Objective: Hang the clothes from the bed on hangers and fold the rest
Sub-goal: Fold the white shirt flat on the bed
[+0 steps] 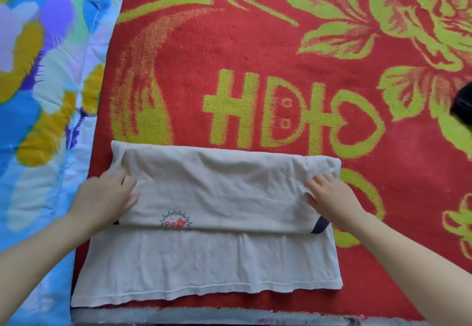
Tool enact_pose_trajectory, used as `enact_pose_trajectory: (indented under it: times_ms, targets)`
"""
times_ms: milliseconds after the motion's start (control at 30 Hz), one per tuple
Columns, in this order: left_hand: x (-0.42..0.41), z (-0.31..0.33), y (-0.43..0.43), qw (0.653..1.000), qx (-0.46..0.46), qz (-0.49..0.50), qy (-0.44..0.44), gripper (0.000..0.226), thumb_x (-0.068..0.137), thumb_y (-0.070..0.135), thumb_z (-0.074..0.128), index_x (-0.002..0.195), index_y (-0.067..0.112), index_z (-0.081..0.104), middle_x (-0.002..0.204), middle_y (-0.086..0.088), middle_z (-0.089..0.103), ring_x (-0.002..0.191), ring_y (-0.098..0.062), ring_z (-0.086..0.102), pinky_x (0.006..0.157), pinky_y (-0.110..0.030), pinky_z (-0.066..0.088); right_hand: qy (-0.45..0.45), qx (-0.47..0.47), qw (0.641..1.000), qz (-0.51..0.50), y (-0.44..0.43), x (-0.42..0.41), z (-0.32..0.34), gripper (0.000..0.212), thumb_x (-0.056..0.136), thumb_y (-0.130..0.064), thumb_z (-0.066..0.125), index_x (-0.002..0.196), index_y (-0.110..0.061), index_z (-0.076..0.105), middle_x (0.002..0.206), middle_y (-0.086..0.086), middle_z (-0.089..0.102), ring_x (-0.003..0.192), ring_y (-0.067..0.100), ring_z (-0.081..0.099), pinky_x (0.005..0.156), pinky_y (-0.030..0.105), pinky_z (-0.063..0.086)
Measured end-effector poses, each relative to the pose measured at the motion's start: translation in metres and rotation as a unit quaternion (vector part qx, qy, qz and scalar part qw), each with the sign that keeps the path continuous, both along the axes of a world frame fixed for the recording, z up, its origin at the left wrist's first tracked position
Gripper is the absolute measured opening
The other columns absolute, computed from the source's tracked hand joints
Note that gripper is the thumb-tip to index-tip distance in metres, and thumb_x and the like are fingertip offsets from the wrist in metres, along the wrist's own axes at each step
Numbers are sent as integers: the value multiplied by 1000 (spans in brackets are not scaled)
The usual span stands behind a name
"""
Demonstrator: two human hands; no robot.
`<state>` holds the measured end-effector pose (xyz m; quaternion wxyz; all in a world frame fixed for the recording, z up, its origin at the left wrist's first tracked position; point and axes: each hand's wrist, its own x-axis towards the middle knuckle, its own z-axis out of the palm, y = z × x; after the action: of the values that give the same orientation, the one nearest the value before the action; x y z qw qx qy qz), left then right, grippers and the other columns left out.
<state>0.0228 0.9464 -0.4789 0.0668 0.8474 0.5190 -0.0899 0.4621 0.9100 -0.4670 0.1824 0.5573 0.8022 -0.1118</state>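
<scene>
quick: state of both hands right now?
Left hand: open, fingers flat on the folded cream shirt.
Right hand: open, fingers flat on the shirt's right edge.

A red blanket (255, 52) patterned with yellow-green flowers is lying flat, a blue floral quilt (38, 100) lying along its left edge.

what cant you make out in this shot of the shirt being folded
Head view only:
Red print on the shirt: partly hidden at the fold.
Dark object: cut off by the right edge.
Left hand: motion blur, grip unclear.
Dark trim: mostly under the folded layer.
</scene>
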Motion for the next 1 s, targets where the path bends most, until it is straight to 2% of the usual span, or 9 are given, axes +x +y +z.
enact_pose_trajectory:
  times_ms: [100,167,267,533,600,733,800,867,1000]
  targets:
    - [16,-4,30,997,72,26,-12,32,80,15,40,75,-6,62,69,-24,55,57,-36,55,43,-37,42,-16,17,995,-95,27,-9,-9,29,78,-8,66,105,3,62,101,23,59,90,39,57,65,42,45]
    - [24,-8,49,993,47,110,-6,15,82,5,58,88,-7,64,84,-29,57,72,-43,55,52,-46,44,-43,26,992,-117,42,-10,-17,37,89,-16,51,125,-6,52,122,17,51,108,35,48,74,38,41]
    - [28,-18,73,961,-57,269,-1,31,89,14,58,115,-2,56,112,-28,50,104,-43,47,75,-49,42,-62,8,991,-118,53,-12,-24,41,95,-24,42,135,-15,40,135,11,41,121,30,40,83,37,40]
    - [1,-32,90,896,-137,420,-27,25,92,16,55,76,-3,56,95,-31,60,92,-44,55,67,-39,39,-65,-48,988,-130,47,-3,-41,45,96,-28,39,140,-21,34,136,6,41,124,26,39,89,35,37]
    - [-8,-36,95,822,-125,537,-140,18,89,10,57,85,-7,63,99,-30,62,95,-39,58,67,-35,39,-72,-66,987,-129,41,2,-45,47,97,-28,37,143,-23,28,142,3,36,130,23,35,97,34,32]
    - [-54,-49,107,492,-122,754,-418,51,85,-6,50,135,-5,41,134,-15,49,98,-15,46,59,-20,48,-87,-71,986,-126,42,6,-46,43,98,-25,37,140,-28,29,140,-2,36,128,19,37,94,35,31]
    - [-69,-54,109,448,-121,778,-424,43,89,-3,43,132,-1,44,139,-14,46,96,-14,45,74,-23,44,-91,-73,985,-130,46,6,-45,42,97,-27,37,138,-30,31,138,-4,38,126,18,40,93,36,31]
    - [-63,-51,110,486,-80,765,-415,15,91,6,46,101,7,58,118,-15,57,84,-14,58,64,-26,49,-89,-84,983,-134,49,5,-44,41,96,-27,37,137,-30,32,136,-4,40,123,19,42,92,36,31]
    - [-42,-40,109,775,13,582,-246,40,87,21,57,123,4,53,122,-25,56,110,-38,54,92,-45,42,-78,-110,980,-144,56,6,-42,46,94,-28,42,139,-28,31,135,-3,41,122,19,42,96,36,31]
